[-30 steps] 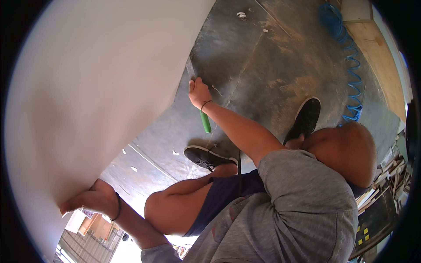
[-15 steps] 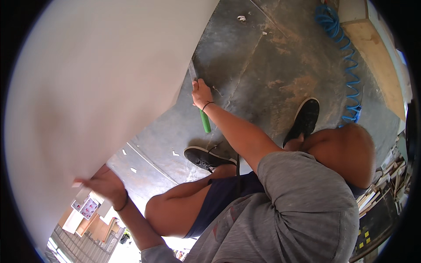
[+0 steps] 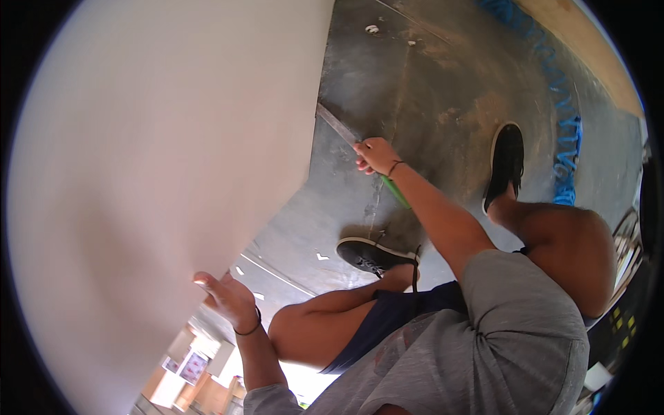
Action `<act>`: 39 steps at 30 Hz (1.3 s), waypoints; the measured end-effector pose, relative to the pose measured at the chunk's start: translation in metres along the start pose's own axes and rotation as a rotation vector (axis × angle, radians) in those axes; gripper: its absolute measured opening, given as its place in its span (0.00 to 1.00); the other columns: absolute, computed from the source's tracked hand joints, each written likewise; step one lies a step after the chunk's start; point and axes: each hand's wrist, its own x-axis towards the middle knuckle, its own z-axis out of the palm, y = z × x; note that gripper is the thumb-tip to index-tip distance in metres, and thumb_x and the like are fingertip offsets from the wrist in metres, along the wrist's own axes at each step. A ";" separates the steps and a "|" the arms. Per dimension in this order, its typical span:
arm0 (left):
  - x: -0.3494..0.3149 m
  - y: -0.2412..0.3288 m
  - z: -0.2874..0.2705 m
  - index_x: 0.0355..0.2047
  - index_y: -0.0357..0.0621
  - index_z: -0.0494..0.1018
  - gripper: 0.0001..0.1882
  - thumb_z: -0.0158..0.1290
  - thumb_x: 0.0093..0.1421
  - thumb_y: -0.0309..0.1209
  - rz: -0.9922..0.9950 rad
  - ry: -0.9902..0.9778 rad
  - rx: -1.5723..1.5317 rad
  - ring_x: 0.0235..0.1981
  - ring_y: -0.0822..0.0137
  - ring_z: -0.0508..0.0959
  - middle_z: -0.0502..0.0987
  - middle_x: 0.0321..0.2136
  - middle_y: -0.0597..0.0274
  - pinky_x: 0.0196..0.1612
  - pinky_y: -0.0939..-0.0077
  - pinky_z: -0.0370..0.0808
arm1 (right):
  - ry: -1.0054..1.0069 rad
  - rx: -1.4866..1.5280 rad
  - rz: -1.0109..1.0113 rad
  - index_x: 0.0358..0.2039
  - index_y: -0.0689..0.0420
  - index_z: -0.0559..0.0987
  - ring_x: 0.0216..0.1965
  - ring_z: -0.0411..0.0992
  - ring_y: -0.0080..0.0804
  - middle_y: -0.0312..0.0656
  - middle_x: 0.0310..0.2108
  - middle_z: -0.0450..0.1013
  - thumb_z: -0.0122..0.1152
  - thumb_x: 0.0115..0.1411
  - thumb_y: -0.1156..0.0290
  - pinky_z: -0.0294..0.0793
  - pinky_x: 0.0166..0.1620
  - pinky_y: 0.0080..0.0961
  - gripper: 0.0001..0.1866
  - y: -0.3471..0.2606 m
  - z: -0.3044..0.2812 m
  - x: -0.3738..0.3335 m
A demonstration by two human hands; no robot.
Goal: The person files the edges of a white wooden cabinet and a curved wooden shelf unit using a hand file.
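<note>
A large white panel fills the left side of the view, its edge slanting toward me. My left hand grips that edge near the bottom, thumb on the white face and the other fingers partly hidden behind it. Farther up, my right hand is closed around a file with a flat grey blade. The file's green handle sticks out below my wrist. The blade's tip meets the panel's edge; whether it presses on it I cannot tell.
My dark shoes stand apart on the grey concrete floor. A coiled blue hose lies at the right, beside a wooden board. White scraps are scattered on the floor. Shelving and wooden furniture show at lower left.
My right hand has shifted, and the file now slants more, its tip still at the panel's edge. The left hand sits higher along the edge. The whole view has turned somewhat.
</note>
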 end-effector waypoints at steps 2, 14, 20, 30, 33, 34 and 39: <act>0.006 -0.008 -0.011 0.54 0.37 0.57 0.34 0.46 0.58 0.52 0.011 -0.080 -0.010 0.54 0.61 0.63 0.62 0.53 0.56 0.57 0.57 0.61 | -0.083 0.192 -0.045 0.35 0.65 0.73 0.28 0.75 0.30 0.45 0.28 0.73 0.51 0.59 0.65 0.77 0.30 0.28 0.14 0.014 -0.024 -0.002; 0.015 -0.056 0.018 0.58 0.34 0.47 0.45 0.42 0.55 0.60 -0.046 -0.286 0.022 0.57 0.64 0.56 0.54 0.57 0.54 0.60 0.63 0.54 | 0.283 -0.009 -0.253 0.27 0.58 0.67 0.18 0.66 0.26 0.37 0.17 0.66 0.45 0.62 0.52 0.66 0.23 0.27 0.20 0.109 0.004 -0.055; 0.009 -0.071 0.039 0.61 0.38 0.43 0.46 0.40 0.56 0.61 -0.016 -0.132 -0.089 0.61 0.60 0.53 0.49 0.60 0.56 0.61 0.57 0.53 | 0.136 0.265 -0.149 0.26 0.60 0.66 0.22 0.68 0.39 0.46 0.18 0.67 0.40 0.62 0.50 0.67 0.28 0.34 0.23 0.086 0.047 -0.034; 0.009 -0.066 0.056 0.60 0.38 0.45 0.47 0.42 0.53 0.63 -0.010 -0.006 0.024 0.59 0.58 0.57 0.52 0.60 0.56 0.58 0.56 0.59 | 0.172 -0.066 -0.326 0.29 0.61 0.68 0.33 0.68 0.59 0.58 0.28 0.70 0.37 0.63 0.55 0.65 0.37 0.48 0.20 0.102 0.090 -0.006; 0.003 -0.070 0.065 0.59 0.37 0.48 0.48 0.42 0.52 0.64 0.006 0.040 0.031 0.58 0.59 0.58 0.54 0.59 0.56 0.57 0.55 0.61 | 0.211 -0.073 -0.381 0.30 0.62 0.68 0.34 0.68 0.60 0.59 0.28 0.70 0.37 0.63 0.55 0.65 0.37 0.49 0.21 0.102 0.087 -0.007; 0.005 -0.070 0.062 0.59 0.36 0.48 0.48 0.43 0.52 0.64 0.035 0.020 0.045 0.58 0.59 0.59 0.54 0.58 0.56 0.57 0.56 0.61 | 0.218 -0.061 -0.374 0.30 0.62 0.68 0.34 0.68 0.60 0.59 0.28 0.70 0.37 0.63 0.55 0.65 0.37 0.49 0.21 0.102 0.091 -0.008; 0.007 -0.068 0.067 0.50 0.31 0.59 0.43 0.43 0.54 0.63 0.167 0.011 0.054 0.47 0.66 0.65 0.64 0.48 0.58 0.52 0.72 0.62 | 0.262 -0.056 -0.371 0.29 0.62 0.67 0.33 0.68 0.60 0.59 0.27 0.70 0.37 0.63 0.55 0.65 0.38 0.49 0.21 0.105 0.099 -0.004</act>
